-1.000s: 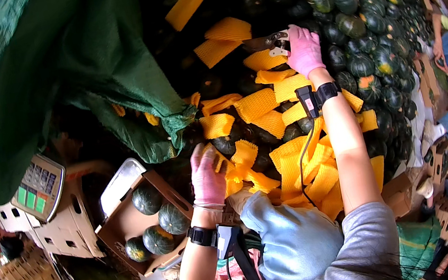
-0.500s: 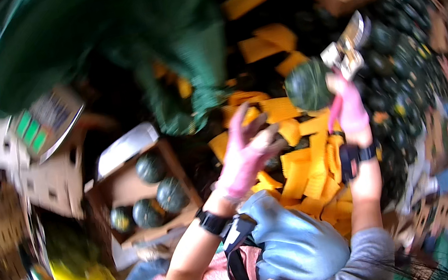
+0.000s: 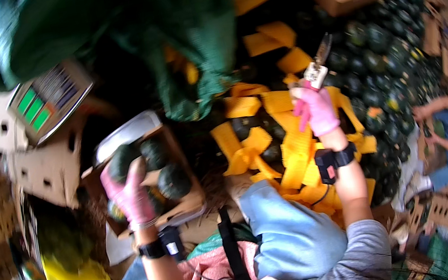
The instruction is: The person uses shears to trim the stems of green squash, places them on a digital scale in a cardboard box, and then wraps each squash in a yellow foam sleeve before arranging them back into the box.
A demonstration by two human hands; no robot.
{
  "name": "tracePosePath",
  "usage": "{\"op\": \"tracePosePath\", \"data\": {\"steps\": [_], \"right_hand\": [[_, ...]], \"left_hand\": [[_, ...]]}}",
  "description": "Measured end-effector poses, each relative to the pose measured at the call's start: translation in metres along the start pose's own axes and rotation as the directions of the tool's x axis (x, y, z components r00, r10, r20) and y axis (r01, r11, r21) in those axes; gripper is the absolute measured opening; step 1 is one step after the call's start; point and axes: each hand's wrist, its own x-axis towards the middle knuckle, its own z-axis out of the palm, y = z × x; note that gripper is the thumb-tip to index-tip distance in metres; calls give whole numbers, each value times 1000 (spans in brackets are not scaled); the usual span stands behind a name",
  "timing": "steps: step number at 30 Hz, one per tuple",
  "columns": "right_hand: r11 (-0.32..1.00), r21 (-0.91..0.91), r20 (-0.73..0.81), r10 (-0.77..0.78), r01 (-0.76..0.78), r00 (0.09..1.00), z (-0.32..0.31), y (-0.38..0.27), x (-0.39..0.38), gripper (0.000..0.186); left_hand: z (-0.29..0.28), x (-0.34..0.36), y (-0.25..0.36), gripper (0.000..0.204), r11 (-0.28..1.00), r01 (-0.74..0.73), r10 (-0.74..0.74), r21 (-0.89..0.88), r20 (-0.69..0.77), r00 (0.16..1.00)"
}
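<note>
Hands (image 3: 131, 197) gloved pink, round dark-green squash (image 3: 122, 162), metal-bladed shears (image 3: 316, 74)

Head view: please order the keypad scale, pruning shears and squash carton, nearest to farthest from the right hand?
1. Pruning shears: in the right hand.
2. Squash carton: to its left.
3. Keypad scale: upper left, farther out.

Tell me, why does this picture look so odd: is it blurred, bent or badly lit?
Head view: slightly smeared, probably by motion, as on the scale and the hand tool in the right hand; head view: surroundings curve toward a round black rim; head view: deep shadow beside the green cloth, whose upper left catches a pale sheen.
</note>
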Motion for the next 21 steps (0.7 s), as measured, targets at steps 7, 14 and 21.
{"op": "tracePosePath", "data": {"steps": [7, 14, 21], "right_hand": [[830, -528, -90, -262, 177, 961, 16, 25, 58, 52], [311, -776, 323, -552, 549, 769, 86, 29, 127, 59], [794, -539, 238, -175, 280, 955, 80, 38, 148, 71]], "left_hand": [[-132, 61, -78, 50, 789, -62, 158, 611, -104, 982], [-122, 69, -54, 43, 417, -303, 367, 857, 146, 919], [-103, 34, -26, 93, 205, -144, 696, 968, -41, 717]]}}
